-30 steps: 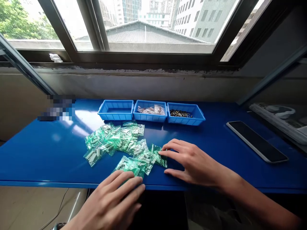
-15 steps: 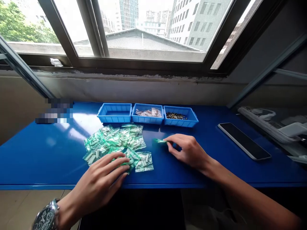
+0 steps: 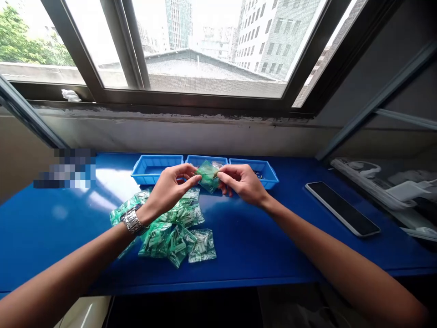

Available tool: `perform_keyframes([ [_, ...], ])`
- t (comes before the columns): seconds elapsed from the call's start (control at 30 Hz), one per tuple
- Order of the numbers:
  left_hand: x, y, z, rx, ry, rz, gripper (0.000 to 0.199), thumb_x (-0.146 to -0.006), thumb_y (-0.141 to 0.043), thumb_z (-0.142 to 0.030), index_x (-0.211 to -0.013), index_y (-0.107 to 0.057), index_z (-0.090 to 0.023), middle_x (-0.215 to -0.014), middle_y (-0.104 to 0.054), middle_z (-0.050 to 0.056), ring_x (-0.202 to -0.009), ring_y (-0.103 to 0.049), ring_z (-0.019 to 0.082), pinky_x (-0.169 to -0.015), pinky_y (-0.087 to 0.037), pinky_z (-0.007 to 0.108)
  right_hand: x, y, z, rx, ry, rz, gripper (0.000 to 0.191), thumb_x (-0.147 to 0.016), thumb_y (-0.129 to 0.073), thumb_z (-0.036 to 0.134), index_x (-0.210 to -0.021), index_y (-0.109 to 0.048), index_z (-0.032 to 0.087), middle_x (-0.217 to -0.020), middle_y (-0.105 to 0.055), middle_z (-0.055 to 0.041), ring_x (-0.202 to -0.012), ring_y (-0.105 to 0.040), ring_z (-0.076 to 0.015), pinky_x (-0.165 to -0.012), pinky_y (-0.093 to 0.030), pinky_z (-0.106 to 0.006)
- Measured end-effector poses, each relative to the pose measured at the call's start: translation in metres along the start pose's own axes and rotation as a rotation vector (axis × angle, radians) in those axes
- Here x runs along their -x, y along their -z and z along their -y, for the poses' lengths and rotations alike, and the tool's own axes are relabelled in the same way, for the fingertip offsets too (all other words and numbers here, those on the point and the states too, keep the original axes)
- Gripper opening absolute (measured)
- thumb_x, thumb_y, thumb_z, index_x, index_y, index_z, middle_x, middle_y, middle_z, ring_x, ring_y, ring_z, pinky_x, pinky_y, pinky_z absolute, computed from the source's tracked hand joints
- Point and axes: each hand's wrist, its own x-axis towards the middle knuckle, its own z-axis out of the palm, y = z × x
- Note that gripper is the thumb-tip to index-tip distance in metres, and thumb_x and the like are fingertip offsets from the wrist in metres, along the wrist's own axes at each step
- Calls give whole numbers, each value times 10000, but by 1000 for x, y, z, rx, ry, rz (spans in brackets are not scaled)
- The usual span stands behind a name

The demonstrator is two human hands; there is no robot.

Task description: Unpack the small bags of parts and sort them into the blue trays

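Note:
Both hands pinch one small green plastic bag [image 3: 208, 181] between them, raised in front of the middle bin. My left hand [image 3: 173, 186] grips its left side with thumb and fingertips. At the opposite side, my right hand [image 3: 241, 182] has its thumb and fingers closed on the bag's edge. A thin pale line crosses the bag between the two thumbs; what it is I cannot make out. Under my left forearm lies a heap of similar green bags [image 3: 157, 239] holding small whitish pieces. One clearer bag [image 3: 202, 246] rests at the heap's right end.
Along the back stand a left blue bin [image 3: 157, 159], a middle blue bin [image 3: 191, 159] partly hidden by the hands, and a right blue bin [image 3: 271, 175] with dark thin pieces. A phone [image 3: 341, 208] lies to the right on the blue table [image 3: 259, 255].
My left hand has left the heap and risen to the bag. My right hand has carried the green bag up and slightly left, and both hands now hold it.

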Motion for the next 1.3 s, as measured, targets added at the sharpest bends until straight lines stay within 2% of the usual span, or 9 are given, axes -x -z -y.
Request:
perform_keyframes([
  [0.13,4,-6,8,171,41,-53,274,-952,-729,-400,-841,-685,-153,-762,-682,26,-630,-592,125,-576,-487,227,5,-10,-13,-197,-73,-57,347,-893,-771,485,-1024,-742,165,-737,-699,-10,-554,-633,-135,-449,-499,-235],
  [0.4,16,-16,9,322,97,44,239,-952,-754,-371,-960,-648,-158,-814,-733,29,-727,-709,156,-702,-599,271,17,-11,-15,-51,-98,-7,278,-992,-691,439,-914,-715,173,-656,-648,8,-541,-595,-118,-470,-485,-214],
  [0.5,19,-17,10,309,110,89,234,-953,-753,-367,-933,-662,-153,-801,-707,20,-689,-697,147,-640,-587,250,18,-7,-13,55,-98,61,277,-1011,-670,426,-924,-724,168,-621,-632,13,-520,-572,-106,-489,-472,-210],
  [0.67,20,-20,15,367,107,18,213,-941,-765,-333,-915,-659,-151,-675,-646,-17,-546,-638,119,-510,-528,213,17,-8,-16,-60,-148,114,315,-975,-710,475,-905,-725,168,-610,-629,16,-503,-561,-107,-478,-455,-216],
  [0.87,21,-22,15,390,96,10,220,-930,-773,-326,-928,-644,-148,-817,-691,23,-654,-738,165,-552,-584,241,17,-12,-20,-26,-129,-12,389,-957,-731,475,-735,-704,157,-550,-591,20,-455,-504,-82,-443,-386,-207],
  [1.03,21,-19,13,226,75,-27,236,-937,-766,-334,-827,-654,-159,-752,-650,4,-643,-663,132,-574,-557,230,18,-16,-19,-71,-130,-137,371,-906,-791,461,-708,-749,150,-475,-570,31,-374,-459,-70,-382,-351,-202],
  [1.17,21,-18,14,59,-1,-72,228,-952,-759,-337,-806,-714,-167,-692,-652,-3,-614,-613,119,-563,-523,223,18,-20,-20,-165,-118,-177,292,-879,-821,432,-817,-819,147,-612,-730,-33,-378,-577,-105,-361,-403,-209],
  [1.23,23,-17,15,82,-7,-52,158,-964,-748,-317,-898,-736,-174,-681,-698,-5,-602,-661,129,-554,-552,227,18,-21,-21,-175,-71,-185,246,-889,-812,398,-879,-845,154,-773,-806,-84,-470,-682,-147,-378,-444,-216],
  [1.3,25,-17,17,118,-39,-51,110,-983,-723,-277,-1033,-745,-182,-809,-784,22,-708,-758,158,-631,-630,249,20,-21,-22,-144,-13,-216,201,-903,-794,319,-1046,-859,193,-932,-837,-97,-543,-722,-161,-406,-491,-228],
])
